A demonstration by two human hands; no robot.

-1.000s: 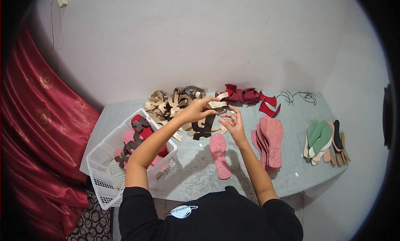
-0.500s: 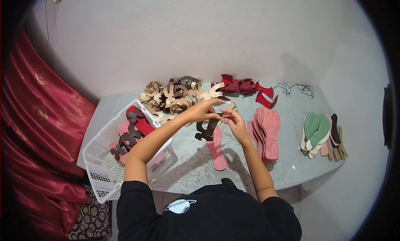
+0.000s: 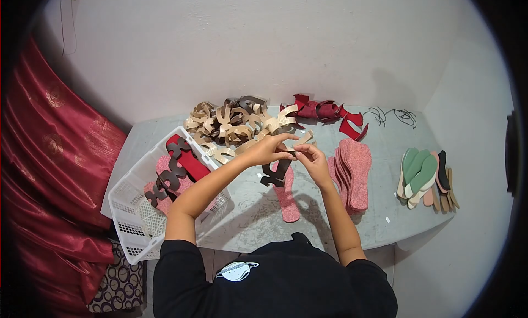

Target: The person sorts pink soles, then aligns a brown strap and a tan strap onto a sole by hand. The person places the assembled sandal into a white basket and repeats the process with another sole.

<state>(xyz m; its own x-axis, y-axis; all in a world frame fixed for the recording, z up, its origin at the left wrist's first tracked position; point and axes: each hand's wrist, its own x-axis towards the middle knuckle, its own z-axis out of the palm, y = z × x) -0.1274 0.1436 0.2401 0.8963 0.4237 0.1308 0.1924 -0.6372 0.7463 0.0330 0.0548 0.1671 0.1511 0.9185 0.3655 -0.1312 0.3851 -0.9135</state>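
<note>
Above the middle of the table, my left hand grips the upper end of a dark brown sandal strap between thumb and fingers. My right hand pinches at that same end, its fingertips almost meeting those of the left. The strap's cut-out lower part hangs free. Below it a pink speckled insole lies on the table, its upper portion partly covered by the strap and hands. What exactly the fingertips do at the strap's edge is too small to make out.
At left, a white plastic basket holds pink insoles with brown and red straps. Behind my hands lie piled beige and brown straps and red straps. Stacked pink insoles, green insoles and black cord are at right.
The strap's hanging part has swung slightly to the right. My right fingertips have shifted slightly at its upper end, and both hands keep hold of it.
</note>
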